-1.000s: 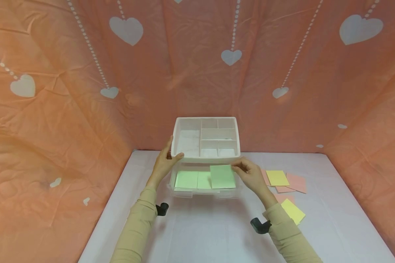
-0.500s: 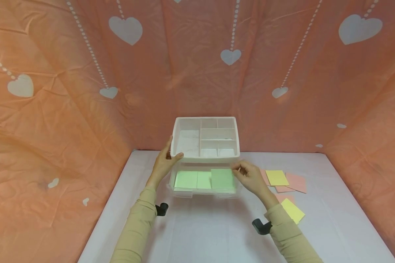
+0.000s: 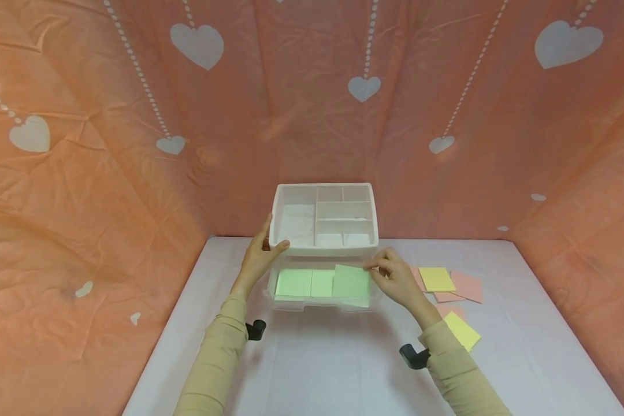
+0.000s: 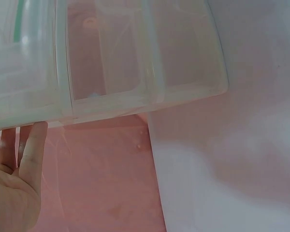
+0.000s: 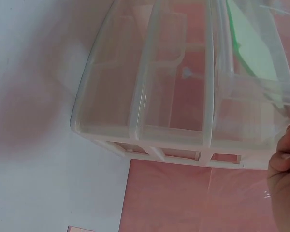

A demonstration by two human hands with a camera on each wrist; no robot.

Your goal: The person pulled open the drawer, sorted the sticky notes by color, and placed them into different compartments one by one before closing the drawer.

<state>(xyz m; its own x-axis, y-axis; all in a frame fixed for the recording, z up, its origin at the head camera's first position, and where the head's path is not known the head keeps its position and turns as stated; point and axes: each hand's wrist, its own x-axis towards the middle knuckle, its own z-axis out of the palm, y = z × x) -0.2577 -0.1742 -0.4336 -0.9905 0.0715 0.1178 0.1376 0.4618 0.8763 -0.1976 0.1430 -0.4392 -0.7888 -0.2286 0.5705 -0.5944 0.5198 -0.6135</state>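
Green note (image 3: 352,283) at right end of open drawer (image 3: 286,306), partly over paler green notes (image 3: 294,283); we see right hand (image 3: 397,278) pinching its upper right corner. Left hand (image 3: 257,259), fingers straight, thumb spread wide, touches left side of white tray (image 3: 324,252). 2 yellow notes (image 3: 437,279), several pink notes (image 3: 469,288) on surface (image 3: 322,370) rightward.

White table (image 3: 322,370) — drawer unit (image 3: 324,252), pink notes (image 3: 469,287), yellow notes (image 3: 437,279) overlapping them.

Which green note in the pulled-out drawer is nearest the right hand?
The rightmost green note: its upper right corner is at the right hand, while the left green note and middle green note lie farther from it.
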